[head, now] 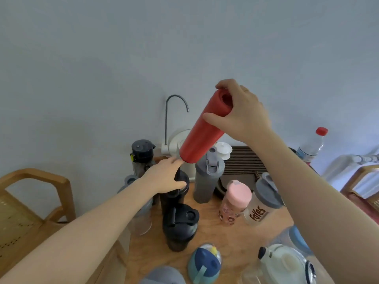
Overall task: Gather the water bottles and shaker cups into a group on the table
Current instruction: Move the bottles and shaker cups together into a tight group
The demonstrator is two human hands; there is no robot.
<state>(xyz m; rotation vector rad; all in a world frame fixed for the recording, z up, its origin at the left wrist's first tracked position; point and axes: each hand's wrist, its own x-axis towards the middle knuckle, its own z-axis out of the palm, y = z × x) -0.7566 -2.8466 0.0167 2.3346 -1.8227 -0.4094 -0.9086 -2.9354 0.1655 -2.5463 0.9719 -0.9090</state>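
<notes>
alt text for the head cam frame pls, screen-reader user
The right hand holds a red bottle tilted in the air by its top, while the left hand grips the lid of a black cup on a wooden table. Around them stand a grey bottle, a pink bottle and other shakers.

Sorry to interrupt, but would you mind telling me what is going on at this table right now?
A person is gathering drink bottles on a wooden table. Their right hand holds a red bottle by its top, lifted and tilted above the others. Their left hand rests on the lid of a tall black cup. A grey bottle, a pink bottle and a black shaker already stand close together nearby.
</notes>
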